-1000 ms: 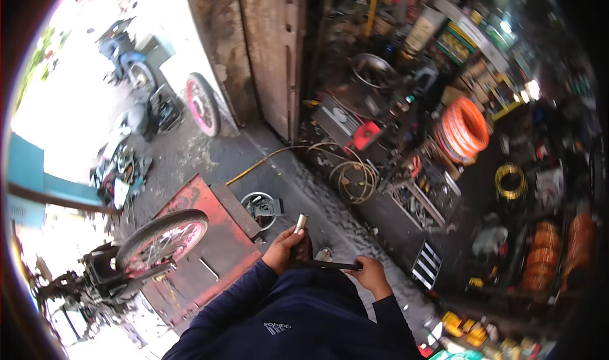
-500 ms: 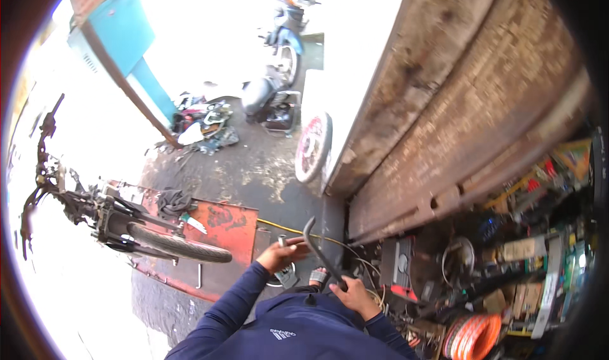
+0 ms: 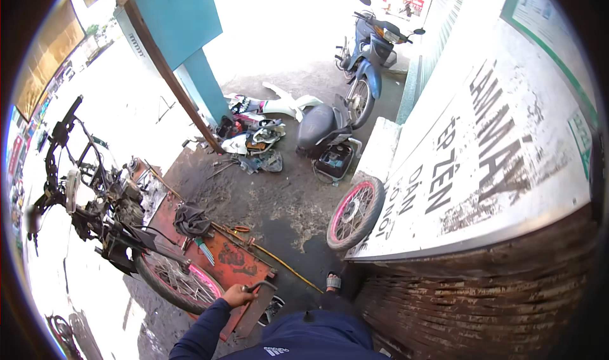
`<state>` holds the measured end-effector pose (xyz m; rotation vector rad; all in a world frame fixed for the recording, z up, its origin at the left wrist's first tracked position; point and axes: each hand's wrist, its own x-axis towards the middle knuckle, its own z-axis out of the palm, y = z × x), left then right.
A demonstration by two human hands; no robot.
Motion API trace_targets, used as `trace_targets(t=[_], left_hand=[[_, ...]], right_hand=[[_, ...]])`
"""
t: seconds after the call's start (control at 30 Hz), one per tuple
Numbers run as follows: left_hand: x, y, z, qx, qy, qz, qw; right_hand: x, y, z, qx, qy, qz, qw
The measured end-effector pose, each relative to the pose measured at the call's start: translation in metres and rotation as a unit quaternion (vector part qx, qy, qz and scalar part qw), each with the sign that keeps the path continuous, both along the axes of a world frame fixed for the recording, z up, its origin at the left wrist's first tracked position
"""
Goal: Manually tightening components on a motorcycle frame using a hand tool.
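My left hand (image 3: 237,295) is closed round one end of a curved metal bar (image 3: 261,284), just right of the motorcycle's front wheel. The bar's bent part shows past my fingers, over the near end of a worn red metal platform (image 3: 244,268). Beside my left forearm is the stripped motorcycle (image 3: 108,214), its front wheel (image 3: 181,282) with a pink rim. My right hand is out of the picture.
A dark rag (image 3: 191,220) and a teal-handled tool (image 3: 204,251) lie on the platform. A yellow hose (image 3: 285,266) runs off its side. Ahead are a loose wheel (image 3: 355,213), a seat (image 3: 316,129), scattered parts (image 3: 260,138) and a blue motorbike (image 3: 368,68).
My view has swung left, from the cluttered shelves toward the street. My right hand, which held a hooked bar, has left the picture. My left hand has moved leftward and grips a curved bar.
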<state>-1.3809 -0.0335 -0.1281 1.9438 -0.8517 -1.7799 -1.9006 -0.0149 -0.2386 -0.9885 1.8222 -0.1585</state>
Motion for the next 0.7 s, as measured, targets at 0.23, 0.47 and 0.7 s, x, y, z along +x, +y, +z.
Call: trace_targets(t=[0.23, 0.47, 0.7], left_hand=[[-0.054, 0.095, -0.019, 0.181, 0.129, 0.28, 0.934], [0.011, 0.065, -0.032, 0.17, 0.168, 0.401, 0.884], [0.05, 0.014, -0.028, 0.148, 0.185, 0.522, 0.82]], right_hand=[[0.02, -0.126, 0.026, 0.061, -0.008, 0.07, 0.996], [0.142, -0.253, 0.035, 0.111, -0.026, 0.156, 0.981], [0.264, -0.383, 0.056, 0.167, -0.048, 0.235, 0.956]])
